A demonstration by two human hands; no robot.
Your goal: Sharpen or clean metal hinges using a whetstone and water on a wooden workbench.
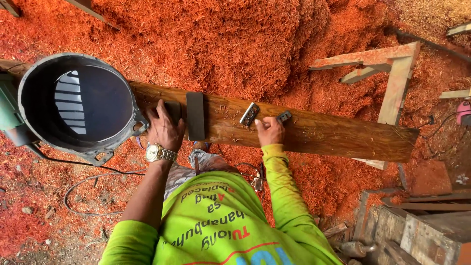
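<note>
Resting flat on a long brown plank (314, 135), both hands close to small things lying on it. Left hand (164, 128) spread open, fingers apart, palm down over a dark flat piece (172, 109), clamped on nothing as far as can be told, with a dark rectangular block (195, 116) just beside it toward the right, long axis running across the plank. Right hand (270, 131) curled loosely, fingers together, knuckles up, holding nothing that shows; hard to tell whether the fingertips touch anything. Just beyond that hand, a small dark clip (283, 116), nearly touching the fingertips, and a little to its left a metal bracket (249, 114), tilted, long axis slanting across the grain. Bracket lying between the two hands, nearer the right one. Plank running left to right over red wood shavings (235, 44), with a big black bucket (78, 105) sitting at its left end.
</note>
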